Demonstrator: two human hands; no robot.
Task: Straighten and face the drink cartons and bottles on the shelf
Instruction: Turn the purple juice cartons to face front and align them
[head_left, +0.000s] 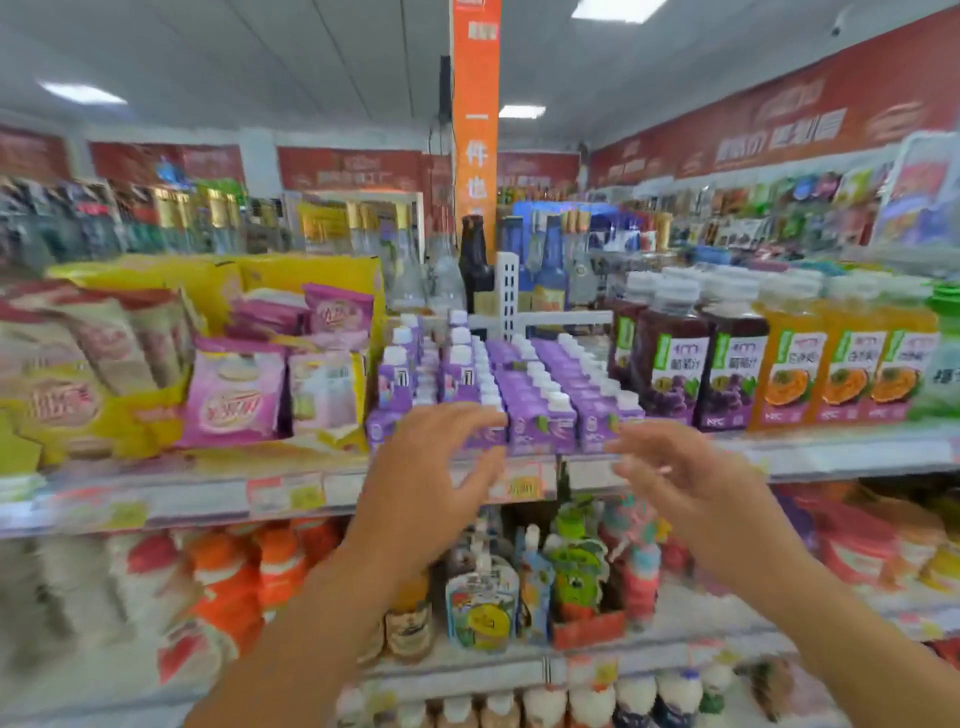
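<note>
Hovering apart, splayed and empty, left hand (431, 467) and right hand (680, 483) are held before small purple white-capped cardboard cartons (537, 423); front cartons could be toppled by uneven sideways pressure.

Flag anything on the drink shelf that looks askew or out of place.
The purple cartons look uneven: the left columns sit higher than the tidy right rows. The pink pouches beside them lean at mixed angles. The grape juice bottles stand upright, labels forward. Blur hides finer detail.
</note>
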